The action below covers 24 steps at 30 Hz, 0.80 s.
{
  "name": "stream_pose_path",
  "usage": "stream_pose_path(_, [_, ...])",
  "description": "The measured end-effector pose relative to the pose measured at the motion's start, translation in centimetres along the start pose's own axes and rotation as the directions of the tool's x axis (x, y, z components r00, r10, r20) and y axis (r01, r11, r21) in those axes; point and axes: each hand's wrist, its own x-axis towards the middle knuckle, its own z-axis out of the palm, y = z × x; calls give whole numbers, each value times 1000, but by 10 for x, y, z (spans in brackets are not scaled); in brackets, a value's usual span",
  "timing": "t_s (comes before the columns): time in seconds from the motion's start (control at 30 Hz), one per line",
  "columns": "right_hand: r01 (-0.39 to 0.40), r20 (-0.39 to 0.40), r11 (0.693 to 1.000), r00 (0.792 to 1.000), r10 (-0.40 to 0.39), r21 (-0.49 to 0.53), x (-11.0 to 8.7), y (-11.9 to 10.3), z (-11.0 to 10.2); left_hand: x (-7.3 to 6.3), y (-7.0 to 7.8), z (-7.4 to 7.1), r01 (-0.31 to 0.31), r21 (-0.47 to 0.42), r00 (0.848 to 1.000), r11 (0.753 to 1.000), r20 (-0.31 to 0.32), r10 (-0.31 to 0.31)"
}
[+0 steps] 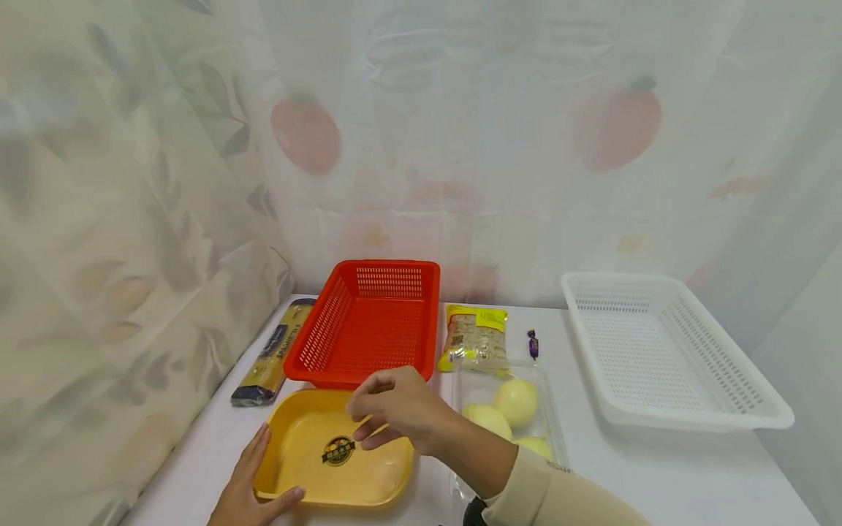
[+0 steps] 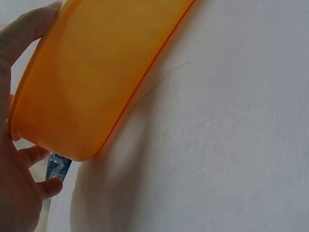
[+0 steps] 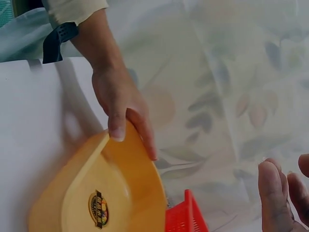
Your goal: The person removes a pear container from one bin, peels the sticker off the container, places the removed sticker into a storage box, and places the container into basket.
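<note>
A yellow plastic basin with a round black label lies at the near left of the white table. My left hand holds its near left corner, the thumb at the front rim and the fingers along the left side. In the left wrist view the basin's outer wall shows beside that hand. Above the basin's right part hovers my right hand, its fingers loosely bent and nothing seen in them. Its fingertips show at the edge of the right wrist view.
Behind the basin stands a red basket, with a spaghetti pack to its left. To the right are a yellow-and-clear food bag, a clear tray of pale yellow-green round produce, a purple-wrapped candy and a white basket.
</note>
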Motion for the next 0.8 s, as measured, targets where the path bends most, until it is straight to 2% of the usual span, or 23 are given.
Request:
stream_pose_path(0.27, [43, 15, 999, 999, -44, 22, -15, -14, -17, 2, 0, 0, 51, 7, 998, 999, 36, -51])
stream_pose_path(0.57, [68, -17, 998, 998, -68, 8, -32, -26, -34, 1, 1, 0, 65, -8, 997, 998, 35, -64])
stream_pose_path(0.8, [85, -42, 996, 995, -85, -5, -41, -30, -47, -1, 0, 1, -16, -14, 999, 1000, -29, 15])
